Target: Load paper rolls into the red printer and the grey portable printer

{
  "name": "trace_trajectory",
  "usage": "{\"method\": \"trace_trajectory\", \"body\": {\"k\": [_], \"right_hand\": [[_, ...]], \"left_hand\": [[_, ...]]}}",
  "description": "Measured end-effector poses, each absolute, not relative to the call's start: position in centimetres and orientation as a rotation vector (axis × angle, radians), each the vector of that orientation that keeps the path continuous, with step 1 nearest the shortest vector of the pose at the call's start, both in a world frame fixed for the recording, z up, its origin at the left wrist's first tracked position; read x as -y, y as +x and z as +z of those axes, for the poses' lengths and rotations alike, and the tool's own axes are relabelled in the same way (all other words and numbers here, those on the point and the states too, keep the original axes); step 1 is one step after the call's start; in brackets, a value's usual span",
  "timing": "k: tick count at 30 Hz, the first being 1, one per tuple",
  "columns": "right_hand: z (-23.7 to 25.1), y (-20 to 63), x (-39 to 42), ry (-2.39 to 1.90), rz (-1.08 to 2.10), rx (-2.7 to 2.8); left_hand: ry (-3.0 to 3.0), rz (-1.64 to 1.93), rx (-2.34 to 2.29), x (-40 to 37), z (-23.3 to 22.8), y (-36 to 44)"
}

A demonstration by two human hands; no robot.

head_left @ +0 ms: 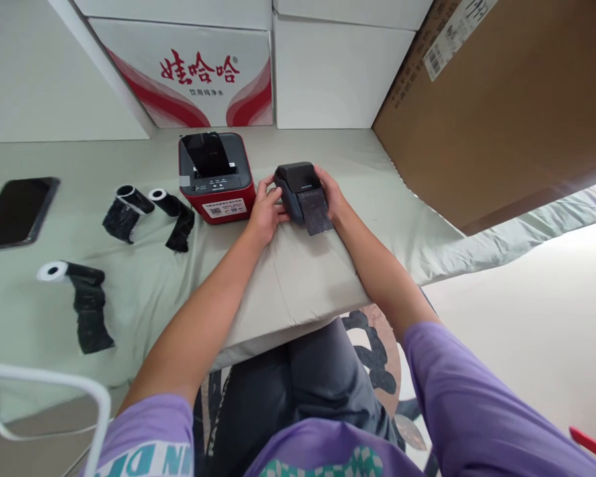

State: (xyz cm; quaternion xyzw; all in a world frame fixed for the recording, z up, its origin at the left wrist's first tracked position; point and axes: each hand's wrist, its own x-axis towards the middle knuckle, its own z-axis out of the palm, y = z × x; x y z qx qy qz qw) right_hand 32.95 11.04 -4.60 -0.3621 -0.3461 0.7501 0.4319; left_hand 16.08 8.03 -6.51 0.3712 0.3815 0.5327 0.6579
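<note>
**Small black printer, paper strip fed out; three rolls still on the desk**

Left hand [267,211] and right hand [330,192]: both cupped against the sides of the small black printer [298,189], mid-desk. Dark paper strip [315,213] hangs from its front slot; loading looks done, though the lid's closure is unclear. Red printer [216,177] just beside, lid open. Three dark paper rolls [129,209] lie unloaded to the left. Desk [288,278] cloth-covered.

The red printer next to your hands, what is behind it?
Behind the red printer stands a white carton with red lettering, beside a plain white box. The printer hides the carton's bottom edge.
</note>
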Motion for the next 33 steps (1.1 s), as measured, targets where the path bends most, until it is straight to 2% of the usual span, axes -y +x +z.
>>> {"method": "trace_trajectory", "body": {"k": [33], "right_hand": [[-3.96, 32.33, -11.2, -0.797, 1.831, 0.866]], "left_hand": [[0.759, 1.202, -0.894, -7.94, -5.97, 16.13]]}}
